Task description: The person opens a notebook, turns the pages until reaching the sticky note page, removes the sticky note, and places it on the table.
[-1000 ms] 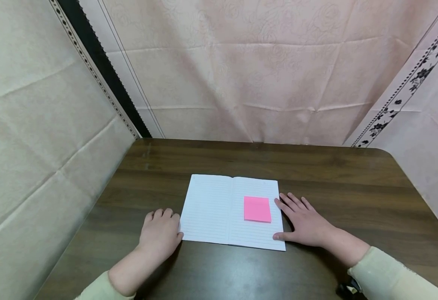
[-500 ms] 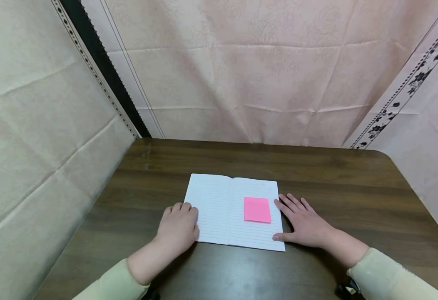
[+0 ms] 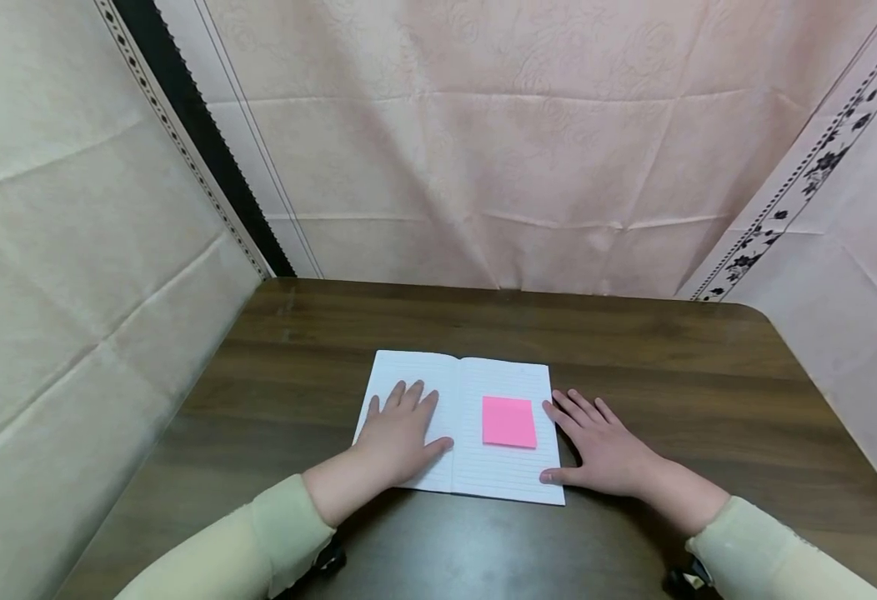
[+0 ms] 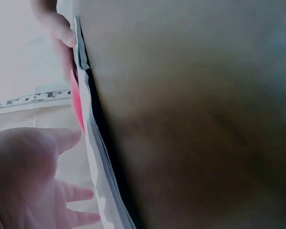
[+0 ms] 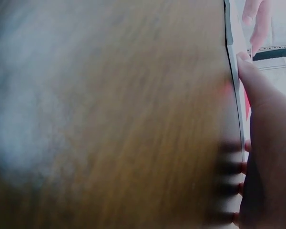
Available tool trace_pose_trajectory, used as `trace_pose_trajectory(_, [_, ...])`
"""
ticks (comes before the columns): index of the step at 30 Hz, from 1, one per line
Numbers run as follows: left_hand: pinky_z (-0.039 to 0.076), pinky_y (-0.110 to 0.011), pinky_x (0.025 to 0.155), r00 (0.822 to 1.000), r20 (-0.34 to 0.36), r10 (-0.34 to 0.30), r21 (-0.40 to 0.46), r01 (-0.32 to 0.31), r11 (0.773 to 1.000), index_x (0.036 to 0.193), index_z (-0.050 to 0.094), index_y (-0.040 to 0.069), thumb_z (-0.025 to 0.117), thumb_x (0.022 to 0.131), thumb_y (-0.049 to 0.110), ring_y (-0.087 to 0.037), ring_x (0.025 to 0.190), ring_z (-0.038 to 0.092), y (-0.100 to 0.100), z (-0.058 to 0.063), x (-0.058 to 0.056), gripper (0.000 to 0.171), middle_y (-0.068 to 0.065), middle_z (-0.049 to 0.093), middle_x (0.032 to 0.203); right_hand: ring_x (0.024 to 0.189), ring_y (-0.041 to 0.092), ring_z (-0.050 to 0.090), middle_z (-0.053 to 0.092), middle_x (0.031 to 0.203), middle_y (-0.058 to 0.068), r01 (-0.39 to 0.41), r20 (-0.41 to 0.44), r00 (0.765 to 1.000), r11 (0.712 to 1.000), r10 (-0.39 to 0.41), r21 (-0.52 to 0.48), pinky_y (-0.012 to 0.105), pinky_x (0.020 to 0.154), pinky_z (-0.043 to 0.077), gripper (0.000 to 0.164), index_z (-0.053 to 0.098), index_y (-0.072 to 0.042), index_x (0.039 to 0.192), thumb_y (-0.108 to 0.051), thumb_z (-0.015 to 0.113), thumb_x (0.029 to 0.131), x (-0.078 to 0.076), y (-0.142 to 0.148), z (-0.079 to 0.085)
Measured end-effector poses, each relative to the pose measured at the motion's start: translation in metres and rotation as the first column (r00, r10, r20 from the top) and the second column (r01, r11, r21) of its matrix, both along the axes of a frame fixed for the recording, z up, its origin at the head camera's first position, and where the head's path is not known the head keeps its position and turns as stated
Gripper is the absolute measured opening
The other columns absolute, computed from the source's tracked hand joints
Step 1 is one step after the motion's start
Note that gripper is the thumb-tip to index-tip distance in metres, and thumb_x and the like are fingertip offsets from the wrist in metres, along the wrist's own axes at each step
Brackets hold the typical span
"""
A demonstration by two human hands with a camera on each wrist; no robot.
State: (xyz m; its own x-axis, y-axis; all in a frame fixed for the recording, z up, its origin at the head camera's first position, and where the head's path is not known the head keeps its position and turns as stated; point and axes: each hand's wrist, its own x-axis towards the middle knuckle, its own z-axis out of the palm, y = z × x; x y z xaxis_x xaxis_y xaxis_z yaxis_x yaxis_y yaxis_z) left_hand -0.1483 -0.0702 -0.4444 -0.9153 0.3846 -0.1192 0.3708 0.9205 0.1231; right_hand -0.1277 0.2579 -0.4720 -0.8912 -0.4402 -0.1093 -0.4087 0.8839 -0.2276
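A lined notebook (image 3: 506, 481) lies spread flat on the table, and a pink sticky note (image 3: 509, 422) sits on its right page. Over the left page is my left hand (image 3: 397, 437), fingers spread and thumb pointing toward the centre fold. The left wrist view has the fingers (image 4: 80, 194) close to the paper; firm contact cannot be told. My right hand (image 3: 603, 450) rests at the notebook's right edge, its thumb and index fingertip on the page margin and the other fingers stretched over the wood. Part of the left page is hidden under the left hand.
The brown wooden table (image 3: 483, 321) reaches back to a pale pink cloth (image 3: 483, 167). A light cloth (image 3: 71, 292) hangs along the left side, and another white cloth (image 3: 859, 250) with a floral border hangs on the right.
My left hand has moved right from the notebook's left edge onto the left page, and its fingers have spread out. The right hand has stayed at the right edge.
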Motion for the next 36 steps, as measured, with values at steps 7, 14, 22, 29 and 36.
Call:
trace_pose_trajectory(7, [0.018,-0.071,0.108,0.996,0.086,0.026,-0.016,-0.025,1.0,0.157,0.032,0.018,0.051,0.092,0.067,-0.037,0.149,0.017,0.011,-0.003,-0.005,0.083,-0.011,0.023,0.163,0.151,0.035,0.012,0.018,0.164,0.009,0.001,0.011,1.0,1.0,-0.001,0.004,0.061,0.115,0.01,0.111,0.024,-0.016,0.159,-0.086,0.049,0.076,0.0,0.0,0.0])
trace_pose_trajectory(14, [0.019,-0.073,0.107,0.989,0.143,0.042,-0.024,-0.039,0.999,0.157,0.032,0.017,0.05,0.093,0.066,-0.036,0.149,0.017,0.012,-0.001,-0.005,0.082,-0.011,0.021,0.163,0.15,0.035,0.012,0.018,0.164,0.009,0.001,0.011,1.0,1.0,-0.001,-0.001,0.061,0.115,0.01,0.111,0.025,-0.016,0.158,-0.086,0.05,0.077,0.001,0.0,0.0])
trace_pose_trajectory(22, [0.02,-0.074,0.105,0.987,0.156,0.044,-0.041,-0.038,0.998,0.157,0.03,0.017,0.047,0.093,0.067,-0.036,0.149,0.016,0.013,-0.001,-0.006,0.083,-0.01,0.02,0.164,0.15,0.035,0.013,0.018,0.164,0.009,-0.007,-0.008,1.0,1.0,0.007,-0.003,0.061,0.115,0.011,0.11,0.024,-0.017,0.159,-0.086,0.049,0.077,-0.001,0.001,0.0])
trace_pose_trajectory(29, [0.019,-0.075,0.105,0.986,0.162,0.048,-0.05,-0.04,0.998,0.157,0.029,0.018,0.046,0.093,0.068,-0.036,0.15,0.015,0.013,-0.001,-0.006,0.083,-0.01,0.018,0.164,0.15,0.035,0.014,0.02,0.164,0.009,-0.005,-0.01,1.0,1.0,0.005,0.008,0.061,0.115,0.012,0.111,0.025,-0.017,0.158,-0.087,0.048,0.076,-0.001,0.0,0.002])
trace_pose_trajectory(36, [0.017,-0.075,0.106,0.983,0.176,0.061,-0.064,-0.05,0.997,0.158,0.026,0.018,0.045,0.094,0.068,-0.035,0.151,0.012,0.014,-0.001,-0.005,0.083,-0.009,0.016,0.165,0.15,0.035,0.014,0.02,0.164,0.009,-0.007,-0.007,1.0,1.0,0.007,0.005,0.061,0.115,0.013,0.11,0.026,-0.017,0.158,-0.087,0.048,0.076,-0.001,0.0,0.003])
